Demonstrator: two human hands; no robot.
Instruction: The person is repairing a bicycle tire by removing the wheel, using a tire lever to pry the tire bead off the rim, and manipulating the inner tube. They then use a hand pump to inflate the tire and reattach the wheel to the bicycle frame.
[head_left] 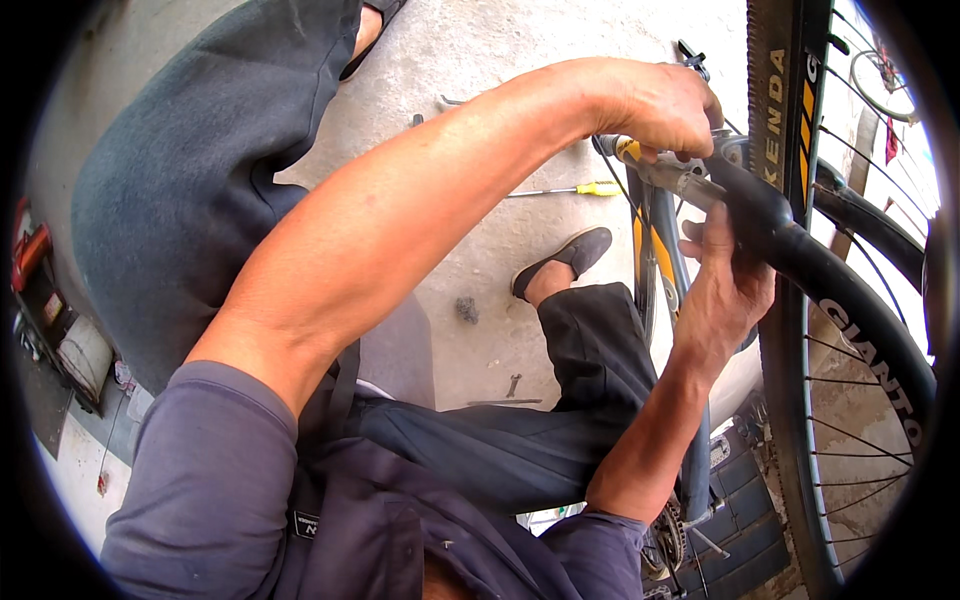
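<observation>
A bicycle's black front fork (pixel 868 330) slants down to the right beside its wheel's tire (pixel 785 380). A bare silver steerer tube (pixel 690 184) runs between the fork crown and the yellow-and-grey frame end (pixel 628 150). My right hand (pixel 728 285) wraps the fork crown from below, its thumb up by the tube. Reaching across from the left, my left hand (pixel 672 112) lies over the tube's far side with its fingers curled down. What those fingers pinch, if anything, is hidden.
On the concrete floor lie a screwdriver (pixel 598 188) with a yellow handle, a small wrench (pixel 514 385), a thin rod (pixel 505 402) and a dark fuzzy lump (pixel 466 310). A chainring (pixel 665 545) shows near my right elbow. Red and black equipment (pixel 32 258) stands at far left.
</observation>
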